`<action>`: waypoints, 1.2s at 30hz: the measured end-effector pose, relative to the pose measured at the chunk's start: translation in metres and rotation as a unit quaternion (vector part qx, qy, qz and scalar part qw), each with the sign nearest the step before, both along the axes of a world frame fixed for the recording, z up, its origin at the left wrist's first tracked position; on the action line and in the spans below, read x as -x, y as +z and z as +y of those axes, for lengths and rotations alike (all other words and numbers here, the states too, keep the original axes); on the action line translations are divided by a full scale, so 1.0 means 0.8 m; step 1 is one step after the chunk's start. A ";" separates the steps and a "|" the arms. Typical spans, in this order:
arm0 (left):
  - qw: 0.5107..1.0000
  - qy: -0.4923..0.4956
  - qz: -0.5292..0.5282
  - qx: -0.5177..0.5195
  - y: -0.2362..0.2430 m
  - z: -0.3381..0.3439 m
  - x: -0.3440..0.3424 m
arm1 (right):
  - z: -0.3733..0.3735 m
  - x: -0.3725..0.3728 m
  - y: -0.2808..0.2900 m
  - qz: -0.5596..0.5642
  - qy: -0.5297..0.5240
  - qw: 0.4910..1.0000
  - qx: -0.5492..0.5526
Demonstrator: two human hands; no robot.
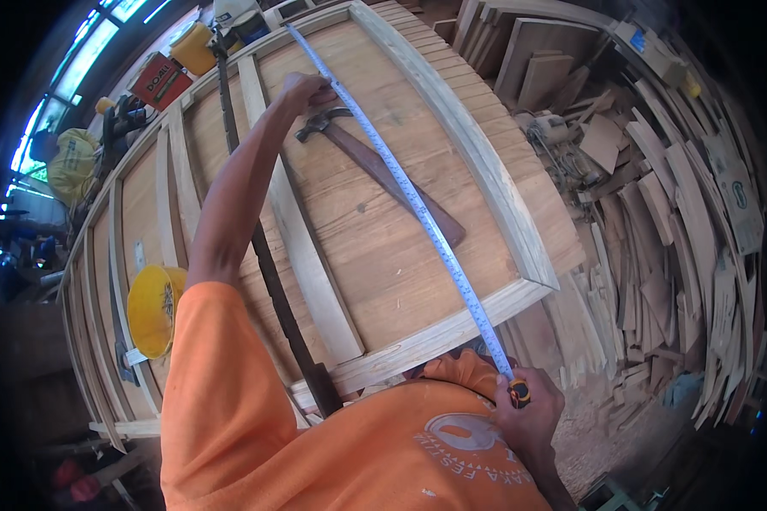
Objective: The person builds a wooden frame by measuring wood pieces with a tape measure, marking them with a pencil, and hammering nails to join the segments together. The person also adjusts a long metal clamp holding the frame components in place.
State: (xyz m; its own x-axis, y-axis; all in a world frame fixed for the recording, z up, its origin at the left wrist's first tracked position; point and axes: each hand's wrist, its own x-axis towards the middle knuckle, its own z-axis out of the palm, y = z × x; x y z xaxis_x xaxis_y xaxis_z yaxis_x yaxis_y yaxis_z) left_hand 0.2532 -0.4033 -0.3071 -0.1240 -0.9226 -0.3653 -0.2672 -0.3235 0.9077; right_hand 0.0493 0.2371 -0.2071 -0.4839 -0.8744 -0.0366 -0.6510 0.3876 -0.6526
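Note:
A white tape measure blade (409,194) stretches diagonally over a plywood panel (400,289) with pale timber framing. My left hand (309,92), its fingers closed, grips the blade near the panel's far end. My right hand (533,404) is closed round the black-and-yellow tape case (519,390) just beyond the near frame edge. A hammer (358,155) with a wooden handle lies on the plywood beside the blade, its head below my left hand. A long dark metal bar (273,302) runs lengthwise over the frame, left of the hammer, partly hidden by my left arm.
A yellow bucket (149,315) holding small items sits on the left part of the framework. A red box (158,81), yellow container (192,47) and yellow sack (72,162) stand at the far left. Stacked timber offcuts (660,255) crowd the right side.

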 end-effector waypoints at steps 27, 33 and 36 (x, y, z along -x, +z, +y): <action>0.985 -0.119 0.116 0.046 -0.073 -0.053 -0.072 | 0.015 -0.001 -0.011 -0.063 0.044 0.997 -0.019; 0.992 -0.059 0.084 0.070 -0.030 -0.005 -0.046 | 0.019 -0.001 -0.007 -0.055 0.079 0.995 -0.027; 0.995 -0.044 0.042 0.081 -0.013 0.013 -0.037 | 0.020 0.000 -0.006 -0.049 0.088 0.995 -0.019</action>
State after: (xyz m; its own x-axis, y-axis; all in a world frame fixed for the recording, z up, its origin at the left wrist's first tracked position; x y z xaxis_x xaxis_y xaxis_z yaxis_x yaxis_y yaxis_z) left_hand 0.2830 -0.3929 -0.3177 -0.2298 -0.9531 -0.1969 -0.2095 -0.1491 0.9664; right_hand 0.0490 0.2534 -0.2120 -0.3162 -0.9423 -0.1104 -0.6450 0.2988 -0.7033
